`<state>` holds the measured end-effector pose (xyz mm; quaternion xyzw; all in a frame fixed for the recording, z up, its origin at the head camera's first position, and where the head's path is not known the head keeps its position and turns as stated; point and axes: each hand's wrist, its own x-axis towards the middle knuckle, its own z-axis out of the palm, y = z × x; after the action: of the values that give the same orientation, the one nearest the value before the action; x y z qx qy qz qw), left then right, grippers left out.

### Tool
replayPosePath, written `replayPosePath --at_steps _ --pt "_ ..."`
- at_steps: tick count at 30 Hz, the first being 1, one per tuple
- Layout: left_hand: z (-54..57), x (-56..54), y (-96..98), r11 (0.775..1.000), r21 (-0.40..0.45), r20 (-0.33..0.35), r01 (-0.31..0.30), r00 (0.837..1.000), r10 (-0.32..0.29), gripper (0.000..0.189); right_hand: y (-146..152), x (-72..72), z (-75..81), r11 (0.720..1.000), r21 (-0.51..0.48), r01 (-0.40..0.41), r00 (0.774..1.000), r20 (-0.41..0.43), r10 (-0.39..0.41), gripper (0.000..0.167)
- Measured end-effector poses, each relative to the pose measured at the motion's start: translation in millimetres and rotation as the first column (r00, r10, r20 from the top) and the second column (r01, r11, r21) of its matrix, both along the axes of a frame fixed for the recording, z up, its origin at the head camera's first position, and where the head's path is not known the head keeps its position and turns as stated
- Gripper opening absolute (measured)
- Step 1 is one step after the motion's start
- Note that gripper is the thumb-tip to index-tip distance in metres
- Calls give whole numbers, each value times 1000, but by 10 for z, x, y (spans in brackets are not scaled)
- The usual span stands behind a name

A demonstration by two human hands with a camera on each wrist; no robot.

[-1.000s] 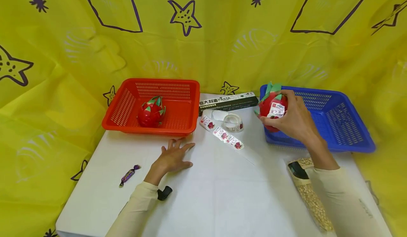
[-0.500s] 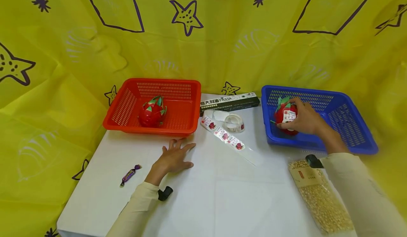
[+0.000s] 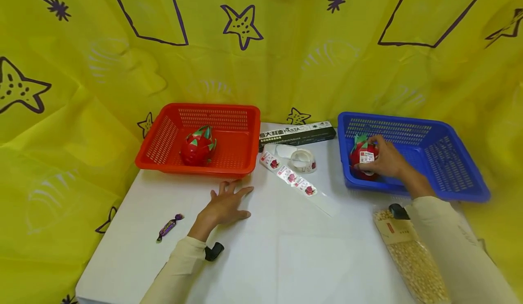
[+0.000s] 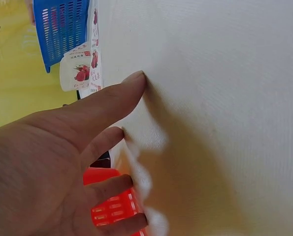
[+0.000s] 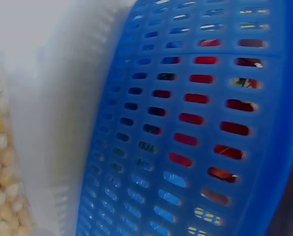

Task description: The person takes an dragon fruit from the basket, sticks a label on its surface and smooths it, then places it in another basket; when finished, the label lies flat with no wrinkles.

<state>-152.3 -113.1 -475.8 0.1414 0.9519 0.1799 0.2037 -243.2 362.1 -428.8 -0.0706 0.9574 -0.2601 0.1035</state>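
My right hand [image 3: 388, 159] reaches into the left end of the blue basket [image 3: 447, 170] and grips a red dragon fruit [image 3: 358, 171] with green leaf tips and a white label on its side. In the right wrist view, the wall of the blue basket [image 5: 261, 147] hides most of that fruit and the hand. Fingers spread, my left hand [image 3: 224, 206] rests on the white table in front of the red basket [image 3: 234, 154] and holds nothing; the left wrist view shows its thumb and fingertips at the surface. A second dragon fruit [image 3: 196, 152] lies in the red basket.
Between the baskets stand a dark pasta box [image 3: 302, 134] and a roll of stickers [image 3: 304, 161], its strip [image 3: 292, 177] trailing forward. A purple-wrapped candy [image 3: 169, 228] lies at left. Beneath my right forearm is a bag of pale kernels [image 3: 412, 258]. A yellow curtain [image 3: 278, 81] hangs behind.
My right hand has carried the labelled dragon fruit from above the blue basket's left edge down into the basket. My left hand has stayed in place on the table.
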Motion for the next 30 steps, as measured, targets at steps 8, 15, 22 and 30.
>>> replayPosePath --at_steps 8,15,22,30 --pt "-15 5 7 1000 5 -4 8 1000 -8 75 2 1 -38 1000 -15 20 999 49 -19 103" --pt "-43 -5 -4 1000 5 -12 10 1000 -10 75 6 67 -19 999 -14 40 997 60 -39 109" --pt "-55 8 -16 1000 9 -8 13 1000 -12 75 56 104 -46 999 -6 53 997 60 -52 112" --pt "-59 21 -32 1000 17 -17 17 1000 -17 75 84 125 -66 999 -2 50 998 47 -50 113"
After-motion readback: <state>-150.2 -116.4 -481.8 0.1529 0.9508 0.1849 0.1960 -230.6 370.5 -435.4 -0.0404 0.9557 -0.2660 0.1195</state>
